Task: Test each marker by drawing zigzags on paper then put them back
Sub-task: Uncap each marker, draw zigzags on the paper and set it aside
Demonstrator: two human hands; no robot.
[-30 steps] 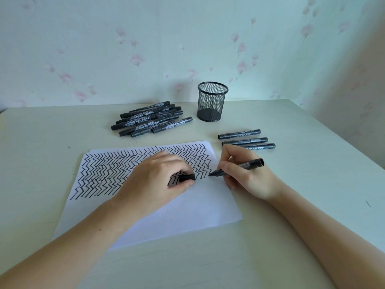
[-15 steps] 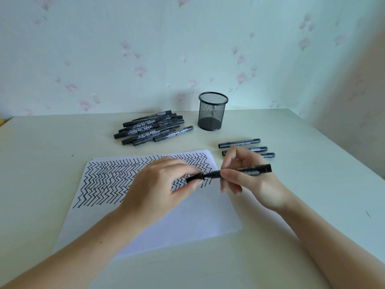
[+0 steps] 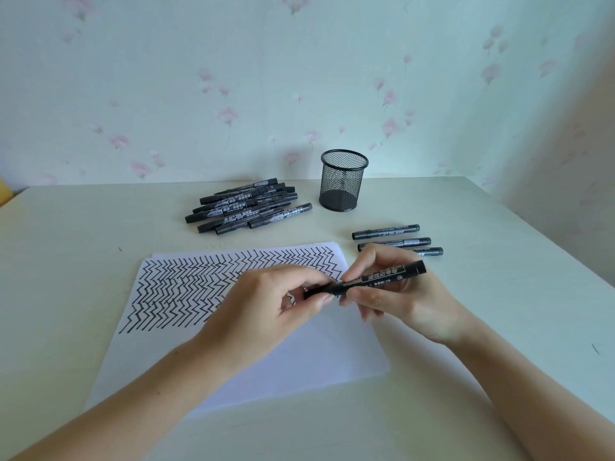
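Observation:
A black marker [image 3: 382, 277] is held level above the paper [image 3: 299, 354]. My right hand [image 3: 396, 294] grips its barrel. My left hand [image 3: 266, 301] pinches the cap [image 3: 317, 291], which sits on the marker's left end. The white sheet is covered with rows of black zigzags over its upper half. A pile of several black markers [image 3: 246, 207] lies behind the paper at the left. Three more markers [image 3: 389, 239] lie in a row to the right, the nearest partly hidden by my right hand. A black mesh pen cup [image 3: 343, 181] stands empty at the back.
The pale table [image 3: 499, 294] ends at a wall with flowered wallpaper behind, and its right edge runs diagonally at the right. A few small dark marks dot the tabletop.
My right hand lifted the marker's tip off the paper and turned it level. My left hand brought the cap over and pushed it onto the tip.

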